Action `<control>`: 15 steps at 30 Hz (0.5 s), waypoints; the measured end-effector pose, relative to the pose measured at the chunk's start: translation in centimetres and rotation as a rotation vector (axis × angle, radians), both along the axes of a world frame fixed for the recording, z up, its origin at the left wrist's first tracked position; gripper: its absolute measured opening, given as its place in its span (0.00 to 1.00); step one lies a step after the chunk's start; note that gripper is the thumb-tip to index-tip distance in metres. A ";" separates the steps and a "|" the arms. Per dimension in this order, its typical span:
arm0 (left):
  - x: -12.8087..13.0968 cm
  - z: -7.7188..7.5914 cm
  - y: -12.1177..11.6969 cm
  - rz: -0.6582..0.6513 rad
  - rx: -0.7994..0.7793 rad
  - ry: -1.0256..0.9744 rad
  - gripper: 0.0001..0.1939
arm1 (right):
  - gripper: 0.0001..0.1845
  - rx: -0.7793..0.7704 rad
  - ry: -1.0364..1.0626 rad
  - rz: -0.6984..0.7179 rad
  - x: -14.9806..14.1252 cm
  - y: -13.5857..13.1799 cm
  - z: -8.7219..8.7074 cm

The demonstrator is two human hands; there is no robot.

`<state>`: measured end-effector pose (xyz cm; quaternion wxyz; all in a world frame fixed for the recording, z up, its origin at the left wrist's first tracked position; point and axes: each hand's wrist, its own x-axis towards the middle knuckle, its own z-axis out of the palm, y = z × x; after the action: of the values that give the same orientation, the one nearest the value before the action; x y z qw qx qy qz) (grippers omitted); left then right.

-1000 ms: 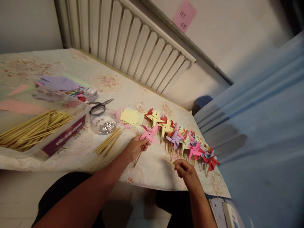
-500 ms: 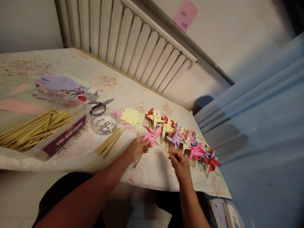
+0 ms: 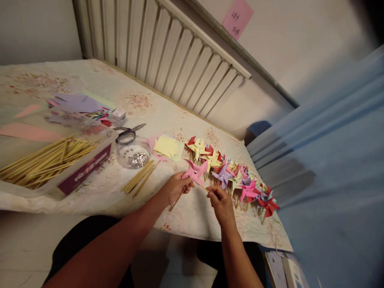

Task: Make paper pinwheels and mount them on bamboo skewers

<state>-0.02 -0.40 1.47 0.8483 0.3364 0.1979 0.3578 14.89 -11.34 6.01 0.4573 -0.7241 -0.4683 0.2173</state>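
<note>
A pink paper pinwheel (image 3: pixel 195 172) with a small metal fastener at its centre is pinched at its left edge by my left hand (image 3: pixel 179 189), whose fingers are closed. A thin wooden stick (image 3: pixel 177 200) slants down from beneath that hand to the tablecloth. My right hand (image 3: pixel 220 201) is closed on another thin stick (image 3: pixel 204 187) that reaches up to the lower right of the pinwheel. Whether this stick touches the paper's underside is hidden. Just beyond both hands lie several finished pinwheels (image 3: pixel 221 175) in yellow, purple, red and pink.
Loose sticks (image 3: pixel 138 179) lie left of my hands, near a clear dish (image 3: pixel 133 154) of metal fasteners. Scissors (image 3: pixel 127 135), paper squares (image 3: pixel 166 146) and a plastic bin (image 3: pixel 87 170) of sticks share the flowered tablecloth (image 3: pixel 138 100). A blue curtain (image 3: pixel 330 160) hangs at right.
My right hand has slid left along its stick, closer to the pink pinwheel, so less of the stick shows between them. My left hand keeps its hold; the whole view has shifted slightly.
</note>
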 end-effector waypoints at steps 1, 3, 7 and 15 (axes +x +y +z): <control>0.0 0.0 0.0 0.001 0.004 -0.001 0.19 | 0.10 -0.004 -0.002 0.013 -0.1 0.1 0.0; 0.0 -0.1 0.0 0.004 0.011 -0.001 0.19 | 0.10 -0.007 -0.007 0.030 -0.2 0.3 -0.1; 0.1 -0.2 -0.1 0.019 0.010 -0.009 0.19 | 0.11 -0.020 -0.012 0.044 -0.1 0.4 -0.2; 0.1 -0.2 -0.1 0.026 0.026 -0.016 0.19 | 0.12 -0.059 -0.083 0.106 -0.2 0.3 0.3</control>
<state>0.13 -0.52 1.31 0.8407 0.3417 0.1907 0.3741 14.68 -11.04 6.34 0.4038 -0.7200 -0.5178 0.2246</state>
